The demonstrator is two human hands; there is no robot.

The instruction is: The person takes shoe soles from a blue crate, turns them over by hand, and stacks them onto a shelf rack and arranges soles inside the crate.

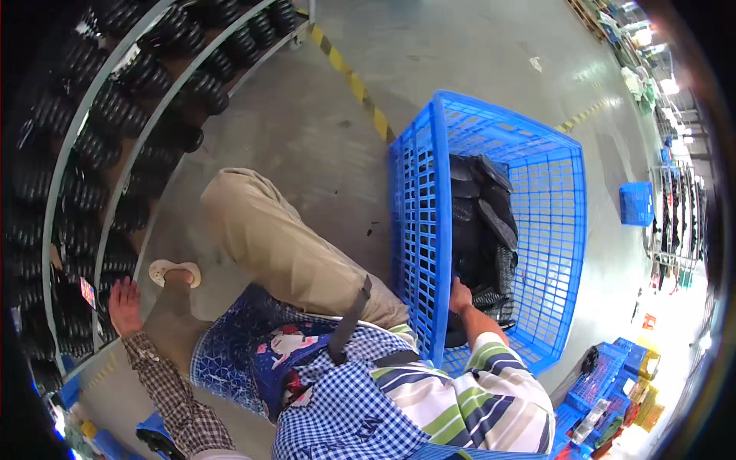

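Observation:
My left hand (pixel 125 307) is stretched out at the left, its fingers extended and apart. It holds nothing and is beside the rack's lower end. My right hand (pixel 461 296) reaches down inside a large blue plastic crate (pixel 441 230), close to its left wall. Black ribbed pieces that look like shoe soles (pixel 483 207) lie heaped in that crate, right by the hand. The rim and the pieces hide most of its fingers, so whether they grip anything does not show.
A metal rack (pixel 123 188) curves along the left, its shelves full of black ribbed pieces. Yellow-black floor tape (pixel 349 77) runs behind the crate. Blue and yellow bins (pixel 606 368) stand at the lower right, another blue crate (pixel 635 203) farther off. My bent leg (pixel 284 238) is beside the crate.

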